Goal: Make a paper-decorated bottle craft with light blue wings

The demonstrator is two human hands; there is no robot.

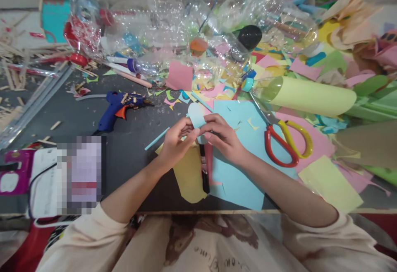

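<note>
In the head view, the person is sitting at a dark, crowded table point(130, 156), and both hands are meeting over the front of it. The light blue paper piece point(196, 114) is sitting up between them, its rounded end rising above the knuckles. The fingers of the left hand point(178, 139) are curling in, thumb pressing on the paper, and those of the right hand point(225, 137) are pinching it from the other side — so both are gripping the same small piece. Whether it is folding over on itself down there, I'm not managing to tell.

Judging progress, the cutting of this piece is looking finished: its end is showing a smooth curve, and the scissors point(269, 141) are lying aside, out of the hands. The shaping or bending is seeming only partway, since nothing is visibly fixing the piece to anything else. The blue glue gun point(116, 107) is lying on the left, untouched (a few wood bits are resting on it). A large blue sheet point(242, 172) is spreading beneath the right arm, leaving plenty of paper uncut, and a loose blue strip point(156, 138) is lying near the left hand. Farther right, a clear bottle holding a rolled yellow-green sheet point(322, 96) is lying on its side — apparently a separate piece of work.
</note>
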